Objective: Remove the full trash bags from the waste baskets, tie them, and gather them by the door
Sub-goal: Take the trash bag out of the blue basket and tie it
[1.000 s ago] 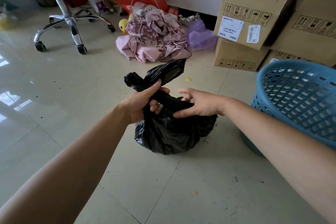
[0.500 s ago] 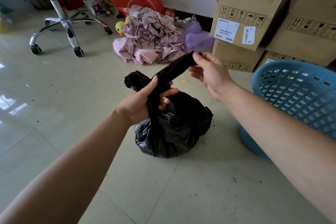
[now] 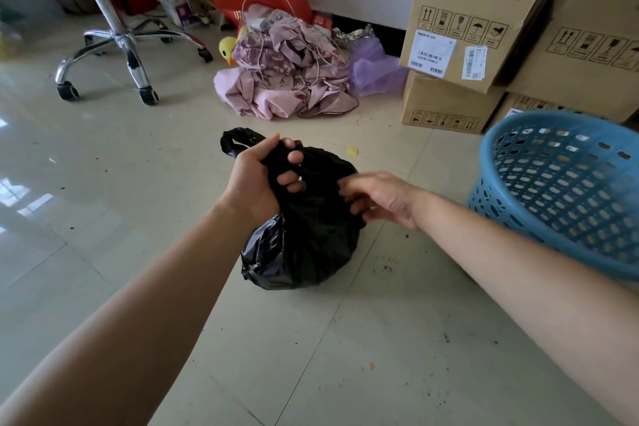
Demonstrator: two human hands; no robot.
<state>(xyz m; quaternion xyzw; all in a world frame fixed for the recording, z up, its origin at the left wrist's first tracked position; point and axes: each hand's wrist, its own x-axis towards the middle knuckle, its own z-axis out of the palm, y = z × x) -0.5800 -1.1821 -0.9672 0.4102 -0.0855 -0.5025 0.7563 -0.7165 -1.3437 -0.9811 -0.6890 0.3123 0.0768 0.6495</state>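
Evidently, the trash bag [image 3: 311,245] was already out of the basket [image 3: 553,190] and stood on the floor [image 3: 138,183], left of the basket and not touching it. The left hand [image 3: 257,183] was closed in a fist round the bag's gathered neck [image 3: 275,159]. The neck ran up and to the left from the bulk of the bag, and a short loop [image 3: 226,143] of plastic stuck out beyond the far side of the fist. The right hand [image 3: 383,199] lay against the bag's upper right shoulder, fingers curled and blurred. It could not be determined whether it gripped any plastic.

Assessment: tying was in hand but not finished. The left hand was the nearer to the neck and loop. The right hand would have had to reach leftward across the top of the bag to take the loop.
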